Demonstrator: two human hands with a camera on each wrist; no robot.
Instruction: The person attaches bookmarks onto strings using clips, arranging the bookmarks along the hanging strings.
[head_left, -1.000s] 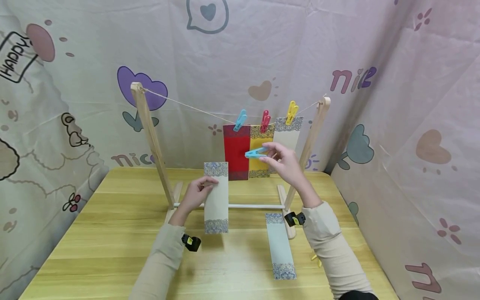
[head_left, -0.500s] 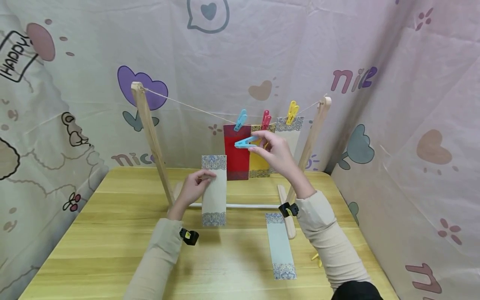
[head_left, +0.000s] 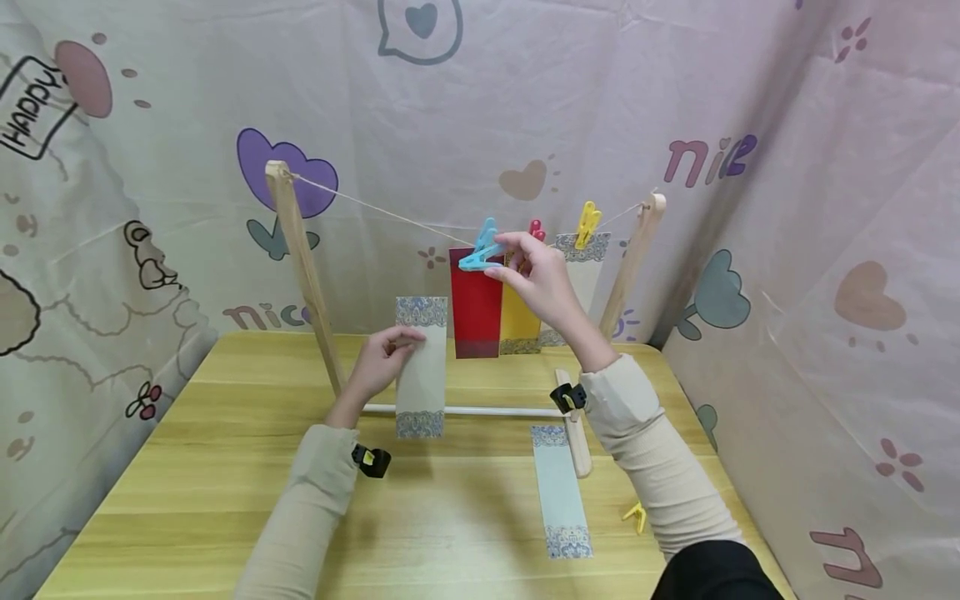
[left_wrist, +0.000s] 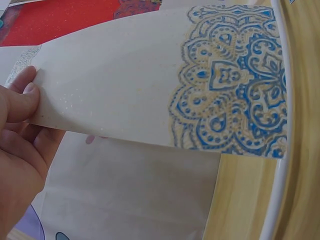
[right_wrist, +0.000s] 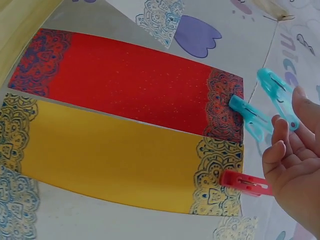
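Note:
My left hand (head_left: 386, 362) pinches a white card strip with blue lace-like ends (head_left: 422, 367) by its left edge and holds it upright, left of the hanging cards. In the left wrist view, thumb and fingers grip the strip (left_wrist: 115, 85) near one patterned end. My right hand (head_left: 542, 279) pinches a light blue clothespin (head_left: 474, 262) by its handles, in front of the red card (head_left: 477, 312). The right wrist view has this clothespin (right_wrist: 276, 94) close to another blue clothespin (right_wrist: 250, 116) clipped on the red card (right_wrist: 140, 85). A red clothespin (right_wrist: 245, 183) clips the yellow card (right_wrist: 120, 155).
A string (head_left: 375, 208) runs between two wooden posts (head_left: 303, 267). A yellow clothespin (head_left: 588, 225) holds a white card (head_left: 581, 271) at the right. On the table lie another patterned strip (head_left: 558, 492) and a yellow clothespin (head_left: 637, 517). A white rod (head_left: 495, 411) joins the stand's feet.
My right hand has moved up and left with the blue clothespin, from before the yellow card to the red card's top. My left hand has raised the white strip and shifted it slightly left.

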